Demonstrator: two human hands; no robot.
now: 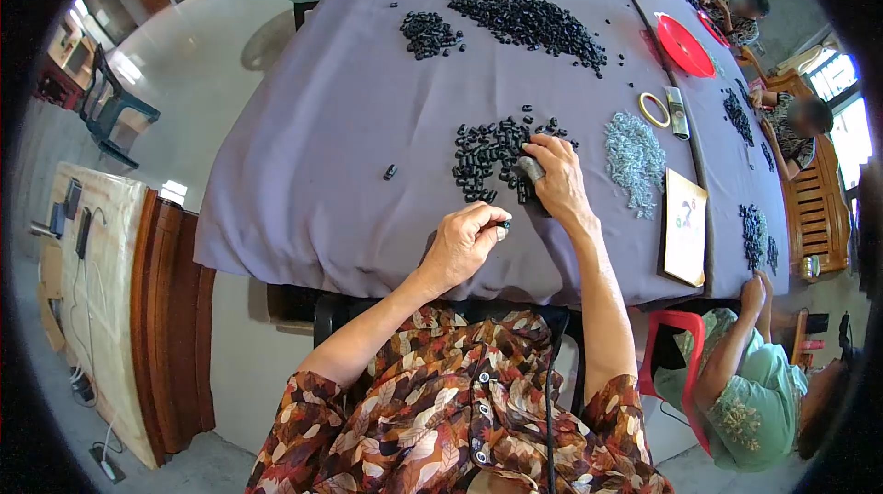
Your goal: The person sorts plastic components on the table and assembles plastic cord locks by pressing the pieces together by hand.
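Note:
My left hand (463, 244) is closed in a pinch on a small black piece (503, 224), just below the near pile of black pieces (476, 152) on the grey cloth. At the right side of that pile, my right hand (556, 177) reaches down with bent fingers, and something grey wraps one fingertip. Whether those fingers hold a piece cannot be made out. One lone black piece (391, 172) lies to the left. A heap of small clear pieces (635, 158) is right of my right hand.
Farther back lie two black heaps (529, 23) (427, 35). To the right are a red tray (685, 45), a tape roll (654, 110) and a picture board (684, 227). A co-worker in green (754, 393) sits at the right; others sit around the table.

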